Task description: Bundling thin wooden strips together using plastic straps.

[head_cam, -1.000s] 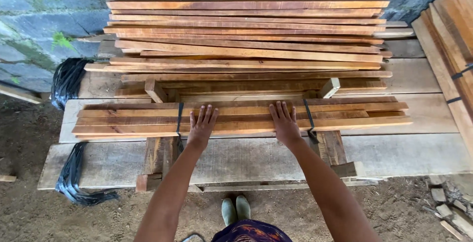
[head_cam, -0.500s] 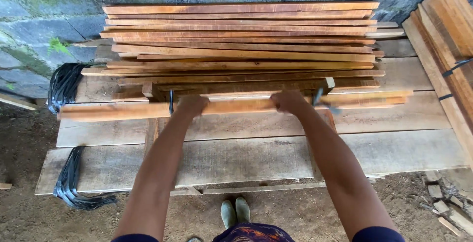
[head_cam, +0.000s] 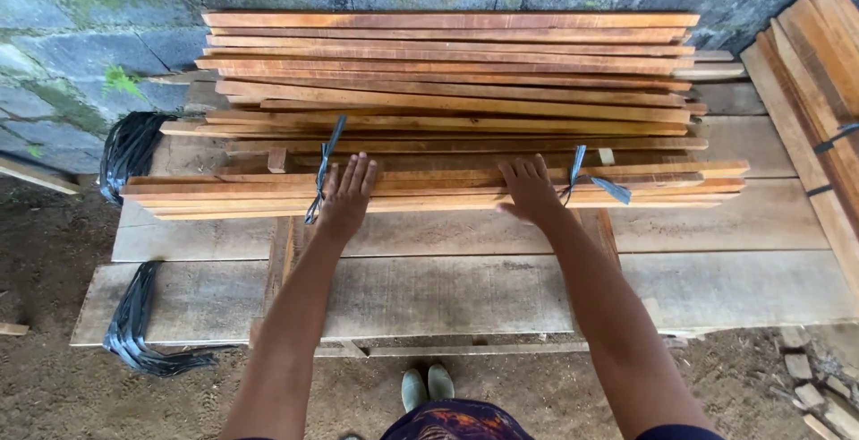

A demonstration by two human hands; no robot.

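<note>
A tied bundle of thin reddish wooden slats point(head_cam: 429, 191) lies across grey planks, bound by two dark straps point(head_cam: 322, 171). My left hand point(head_cam: 344, 191) rests flat on the bundle just right of the left strap, fingers spread. My right hand point(head_cam: 530, 187) lies flat on it too, left of the right strap point(head_cam: 586, 179). Neither hand grips anything. Behind the bundle sits a taller stack of loose slats point(head_cam: 447, 73).
Wide grey planks point(head_cam: 447, 292) form the work surface over a dirt floor. Black strapping lies at the left point(head_cam: 134, 319) and by the stone wall point(head_cam: 130, 149). More strapped boards point(head_cam: 819, 100) lean at the right. Wood scraps point(head_cam: 814, 391) lie bottom right.
Half a second ago both hands gripped the bundle, turned on edge. Now it lies flat nearer the rear stack, and my hands rest open on top.
</note>
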